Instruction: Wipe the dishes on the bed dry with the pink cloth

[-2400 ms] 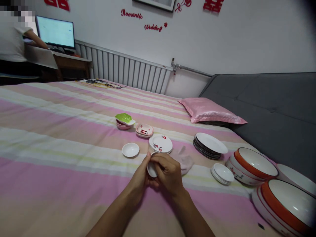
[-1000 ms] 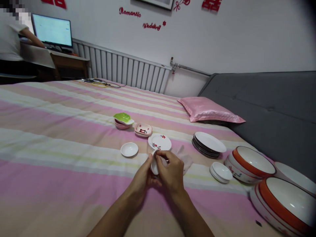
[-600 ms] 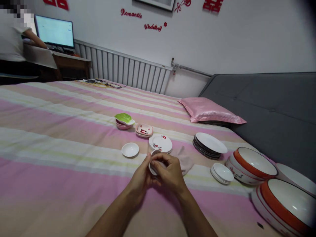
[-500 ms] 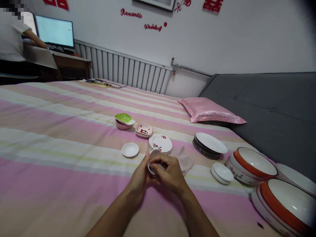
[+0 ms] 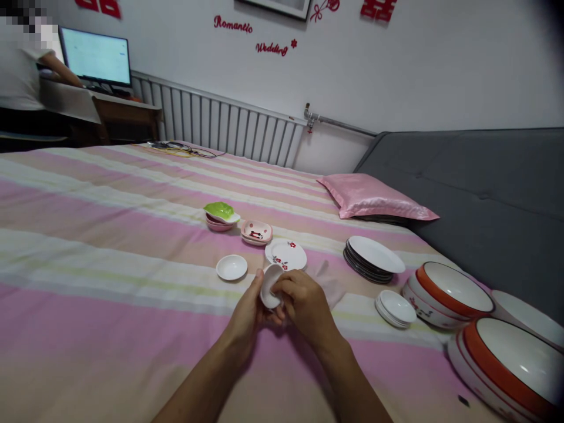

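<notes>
A small white dish (image 5: 269,285) is held up on edge between both my hands, just above the striped bed sheet (image 5: 110,247). My left hand (image 5: 247,314) grips its left rim with thumb up. Fingers of my right hand (image 5: 304,305) are closed on its right side. A pale pink cloth (image 5: 332,282) lies behind my right hand; whether the hand touches it is hidden. Another small white dish (image 5: 231,267) sits on the sheet to the left.
A flowered plate stack (image 5: 286,255), a pink dish (image 5: 257,231) and a green dish (image 5: 221,212) lie beyond. To the right are a plate stack (image 5: 373,258), small saucers (image 5: 396,308) and orange-rimmed bowls (image 5: 449,294). A pink pillow (image 5: 374,200) and a person at a desk (image 5: 26,76) are further off.
The small white dish has been turned in my hands, from tilted flat to standing more on edge with its inside facing me. Both hands stayed in place.
</notes>
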The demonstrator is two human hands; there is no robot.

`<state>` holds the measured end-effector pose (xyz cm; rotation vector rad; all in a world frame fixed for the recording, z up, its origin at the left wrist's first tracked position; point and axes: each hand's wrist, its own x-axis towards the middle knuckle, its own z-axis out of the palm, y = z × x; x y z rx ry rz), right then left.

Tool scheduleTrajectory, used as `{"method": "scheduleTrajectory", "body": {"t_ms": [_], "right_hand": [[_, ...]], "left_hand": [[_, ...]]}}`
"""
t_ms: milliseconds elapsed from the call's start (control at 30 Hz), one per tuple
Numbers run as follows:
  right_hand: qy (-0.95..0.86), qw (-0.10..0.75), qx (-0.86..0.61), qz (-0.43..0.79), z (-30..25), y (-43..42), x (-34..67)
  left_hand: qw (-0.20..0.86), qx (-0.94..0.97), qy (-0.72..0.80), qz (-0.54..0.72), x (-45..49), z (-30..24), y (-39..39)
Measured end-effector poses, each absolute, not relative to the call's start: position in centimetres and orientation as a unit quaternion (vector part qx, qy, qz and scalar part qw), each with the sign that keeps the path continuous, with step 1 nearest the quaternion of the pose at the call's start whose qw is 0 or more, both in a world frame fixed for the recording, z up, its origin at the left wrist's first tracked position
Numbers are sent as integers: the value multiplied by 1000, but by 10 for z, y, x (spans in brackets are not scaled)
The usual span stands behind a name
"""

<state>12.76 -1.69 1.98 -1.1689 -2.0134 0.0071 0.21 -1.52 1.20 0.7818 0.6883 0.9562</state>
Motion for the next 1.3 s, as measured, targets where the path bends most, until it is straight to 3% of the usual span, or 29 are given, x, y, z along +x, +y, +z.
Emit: {"method": "scheduleTrajectory", "body": {"t_ms": [200,367,667,1067,1300], "right_hand": [[-753,456,-472,-41,17,-17,123],[-716,532,-450,45,18,-19,116],[-780,473,-391,124,23,-18,121],[-744,515,-421,-73,10,-16,119],[-733,494,-467,-45,6,-12,121]], "left_hand": [[784,353,316,401,4,7,-13],[789,310,312,429,7,5,-14],[800,283,299,436,6,8,-16],[762,346,346,424,10,1,-12],[682,466,332,456,3,5,-11]]}}
